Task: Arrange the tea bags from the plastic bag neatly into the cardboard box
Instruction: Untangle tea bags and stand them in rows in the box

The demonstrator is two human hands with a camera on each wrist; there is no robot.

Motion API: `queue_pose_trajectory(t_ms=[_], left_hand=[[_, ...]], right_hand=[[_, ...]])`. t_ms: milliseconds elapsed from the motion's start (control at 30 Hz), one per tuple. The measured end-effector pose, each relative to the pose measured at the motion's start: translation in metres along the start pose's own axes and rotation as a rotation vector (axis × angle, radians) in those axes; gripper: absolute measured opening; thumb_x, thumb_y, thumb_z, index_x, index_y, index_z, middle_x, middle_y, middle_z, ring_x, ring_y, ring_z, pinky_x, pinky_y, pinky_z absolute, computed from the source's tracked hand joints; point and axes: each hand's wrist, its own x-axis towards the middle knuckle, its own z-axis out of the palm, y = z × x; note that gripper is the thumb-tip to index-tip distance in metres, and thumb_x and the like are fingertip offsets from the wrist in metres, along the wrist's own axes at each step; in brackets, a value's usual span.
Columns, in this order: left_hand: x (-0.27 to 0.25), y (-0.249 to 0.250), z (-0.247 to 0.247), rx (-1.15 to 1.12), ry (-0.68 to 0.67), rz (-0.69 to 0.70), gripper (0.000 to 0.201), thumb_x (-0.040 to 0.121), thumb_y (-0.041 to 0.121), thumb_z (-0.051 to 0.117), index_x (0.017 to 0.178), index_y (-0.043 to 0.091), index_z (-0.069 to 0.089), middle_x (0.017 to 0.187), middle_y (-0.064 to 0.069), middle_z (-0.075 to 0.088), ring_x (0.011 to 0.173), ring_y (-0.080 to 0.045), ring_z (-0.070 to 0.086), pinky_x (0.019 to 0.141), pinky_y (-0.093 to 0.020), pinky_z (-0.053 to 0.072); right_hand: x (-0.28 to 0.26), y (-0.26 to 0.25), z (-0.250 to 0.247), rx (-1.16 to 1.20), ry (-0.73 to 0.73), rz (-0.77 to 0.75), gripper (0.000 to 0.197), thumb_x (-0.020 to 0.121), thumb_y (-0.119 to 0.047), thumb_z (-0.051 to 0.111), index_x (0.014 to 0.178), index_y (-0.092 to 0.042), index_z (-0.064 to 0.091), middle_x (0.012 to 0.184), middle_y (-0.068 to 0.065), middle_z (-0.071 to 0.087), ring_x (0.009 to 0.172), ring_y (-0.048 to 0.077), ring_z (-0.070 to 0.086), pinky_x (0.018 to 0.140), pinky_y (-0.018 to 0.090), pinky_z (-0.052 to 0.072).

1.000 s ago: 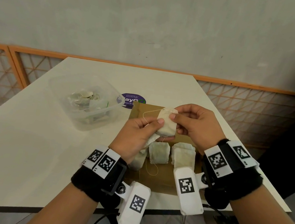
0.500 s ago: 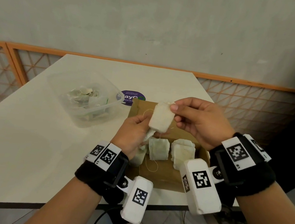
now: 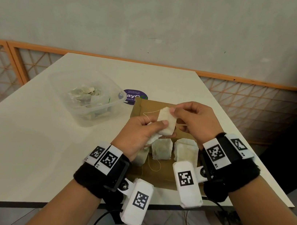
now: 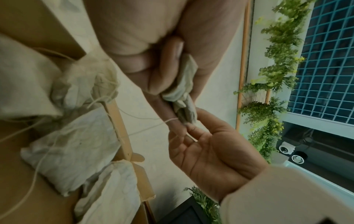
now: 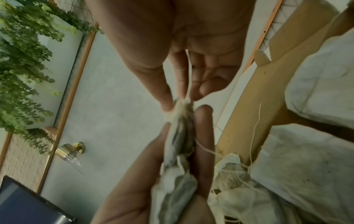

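L hand (image 3: 139, 132) & R hand (image 3: 193, 118) both pinch one tea bag (image 3: 167, 122) above box (image 3: 154, 174); 3 bags inside.

Brown cardboard box (image 3: 144, 110), off-white tea bags (image 3: 161, 149)

I see bare forearms, each with a black fuzzy wristband (image 3: 94, 177) carrying white blocks printed with black square-code markers (image 3: 107, 161); a white camera housing (image 3: 137, 202) hangs under each wrist, trailing black cables (image 3: 97, 223)
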Motion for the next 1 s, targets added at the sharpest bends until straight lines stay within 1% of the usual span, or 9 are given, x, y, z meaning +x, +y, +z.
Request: queue_pose_trajectory(t_ms=[67, 167, 233, 333, 433, 600, 767, 867, 1000], left_hand=[[0.001, -0.001, -0.003, 0.028, -0.005, 0.006, 0.016, 0.089, 0.010, 0.060, 0.099, 0.000, 0.068, 0.089, -0.021, 0.071, 0.072, -0.025, 0.067, 0.038, -0.015, 0.038], [0.001, 0.002, -0.008, 0.024, 0.018, 0.005, 0.011, 0.089, 0.008, 0.060, 0.090, 0.001, 0.067, 0.084, -0.021, 0.069, 0.056, -0.012, 0.065, 0.041, -0.015, 0.042], [-0.001, 0.005, -0.014, 0.005, 0.036, 0.000, 0.012, 0.090, 0.011, 0.059, 0.090, 0.002, 0.067, 0.082, -0.018, 0.070, 0.054, -0.012, 0.065, 0.039, -0.015, 0.043], [-0.002, 0.011, -0.029, -0.020, 0.141, 0.000, 0.024, 0.093, 0.011, 0.057, 0.113, 0.002, 0.065, 0.101, -0.013, 0.072, 0.072, -0.015, 0.070, 0.051, -0.018, 0.050], [-0.003, 0.019, -0.050, 0.008, 0.299, 0.024, 0.037, 0.092, 0.007, 0.055, 0.125, 0.024, 0.055, 0.099, 0.005, 0.068, 0.060, -0.006, 0.066, 0.042, -0.012, 0.033], [-0.006, 0.023, -0.070, 0.066, 0.358, 0.009, 0.061, 0.088, 0.004, 0.059, 0.135, 0.037, 0.038, 0.090, 0.002, 0.055, 0.042, -0.002, 0.048, 0.037, -0.014, 0.025], [-0.009, 0.011, -0.067, 0.399, 0.311, 0.030, 0.028, 0.083, 0.000, 0.064, 0.104, 0.019, 0.063, 0.102, -0.001, 0.055, 0.051, -0.007, 0.045, 0.039, -0.011, 0.032], [-0.006, 0.008, -0.064, 0.572, 0.213, 0.023, 0.030, 0.077, -0.008, 0.063, 0.086, 0.020, 0.065, 0.099, -0.003, 0.057, 0.055, -0.009, 0.045, 0.043, -0.009, 0.037], [0.001, 0.005, -0.060, 0.668, 0.109, -0.042, 0.032, 0.075, -0.009, 0.065, 0.091, 0.018, 0.064, 0.089, 0.003, 0.058, 0.049, -0.004, 0.048, 0.047, -0.011, 0.041]], right_hand=[[0.001, 0.001, 0.000, -0.063, -0.077, 0.097, 0.031, 0.077, -0.032, 0.073, 0.100, -0.012, 0.065, 0.093, 0.008, 0.069, 0.076, 0.016, 0.063, 0.058, 0.024, 0.047], [-0.004, -0.001, 0.002, 0.119, -0.251, 0.274, 0.024, 0.083, -0.019, 0.067, 0.101, -0.002, 0.064, 0.092, 0.012, 0.070, 0.075, 0.018, 0.067, 0.060, 0.023, 0.056], [-0.006, -0.003, -0.001, 0.148, -0.243, 0.262, 0.015, 0.084, -0.014, 0.065, 0.096, -0.005, 0.064, 0.094, 0.012, 0.069, 0.080, 0.017, 0.065, 0.062, 0.023, 0.053], [-0.006, -0.009, -0.011, 0.006, -0.182, 0.177, 0.005, 0.082, -0.016, 0.067, 0.080, -0.014, 0.063, 0.081, 0.002, 0.068, 0.069, 0.009, 0.059, 0.051, 0.016, 0.040], [-0.007, -0.015, -0.022, -0.125, -0.170, 0.125, 0.011, 0.080, -0.016, 0.069, 0.072, -0.019, 0.063, 0.069, -0.006, 0.067, 0.059, 0.005, 0.058, 0.048, 0.016, 0.036], [-0.018, -0.020, -0.031, -0.172, -0.321, 0.166, 0.009, 0.080, -0.013, 0.067, 0.072, -0.015, 0.064, 0.060, -0.007, 0.065, 0.055, 0.005, 0.055, 0.049, 0.018, 0.032], [-0.026, 0.000, -0.010, -0.317, -0.450, 0.294, 0.011, 0.081, -0.014, 0.067, 0.091, -0.010, 0.067, 0.069, -0.004, 0.065, 0.055, 0.005, 0.053, 0.046, 0.016, 0.032], [-0.026, 0.022, 0.010, -0.284, -0.445, 0.332, 0.020, 0.083, -0.011, 0.067, 0.100, -0.001, 0.064, 0.072, 0.002, 0.065, 0.050, 0.003, 0.056, 0.042, 0.013, 0.037], [-0.022, 0.035, 0.029, -0.184, -0.516, 0.419, 0.012, 0.080, -0.003, 0.068, 0.089, -0.007, 0.062, 0.064, 0.002, 0.068, 0.050, 0.006, 0.063, 0.048, 0.014, 0.050]])
